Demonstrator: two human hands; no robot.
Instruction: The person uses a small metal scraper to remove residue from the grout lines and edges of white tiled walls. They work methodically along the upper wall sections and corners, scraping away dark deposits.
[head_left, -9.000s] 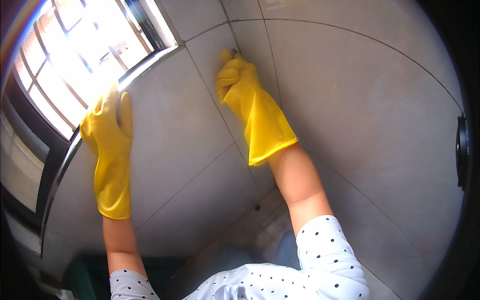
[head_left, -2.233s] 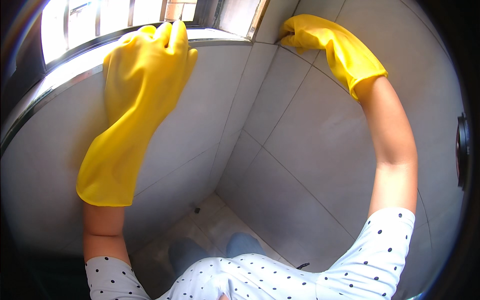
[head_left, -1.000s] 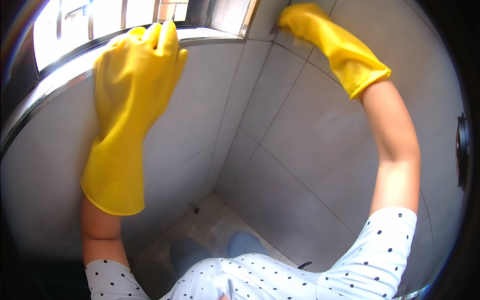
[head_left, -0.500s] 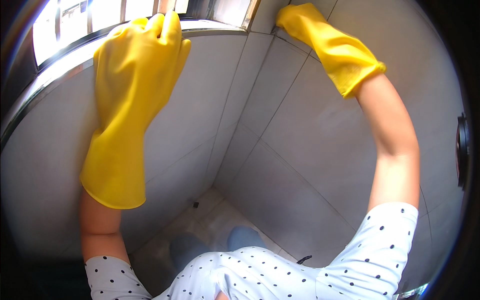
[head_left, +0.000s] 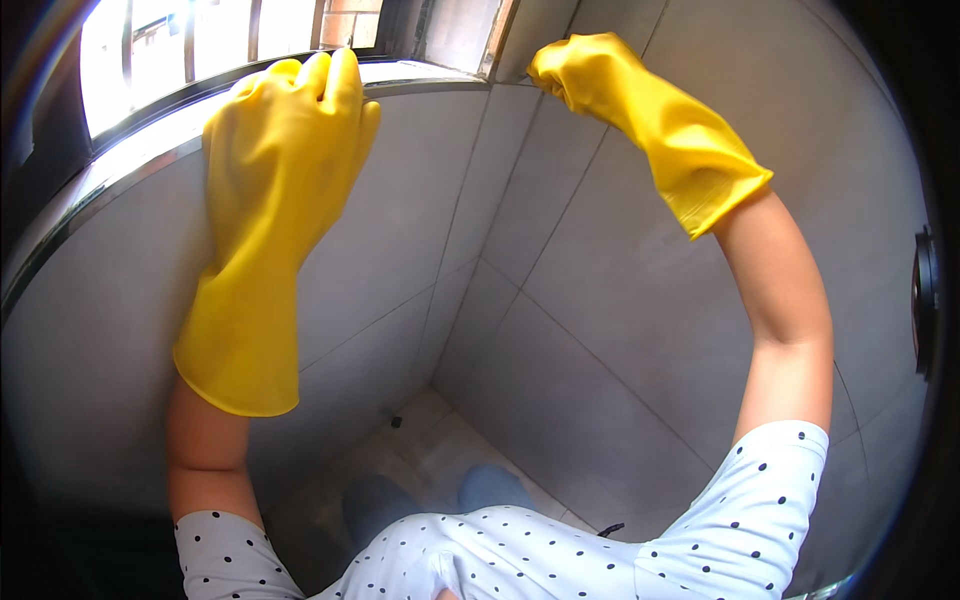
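Note:
Both my hands wear long yellow rubber gloves. My left hand (head_left: 290, 140) lies flat on the grey wall tile (head_left: 400, 200), its fingertips reaching the metal edge of the window sill (head_left: 130, 165). My right hand (head_left: 580, 75) is raised to the top of the adjoining tiled wall (head_left: 620, 330), close to the corner joint (head_left: 470, 240). Its fingers are curled against the tile, and I cannot tell whether they enclose anything.
A barred window (head_left: 200, 50) glows bright at the upper left above the sill. The two tiled walls meet in a corner that runs down to the tiled floor (head_left: 430, 440), where my feet (head_left: 440, 495) show. A dark round fitting (head_left: 925, 300) sits on the right wall.
Both gloved hands sit slightly lower in the view than half a second ago. The left hand stays flat under the sill and the right stays curled near the top of the corner.

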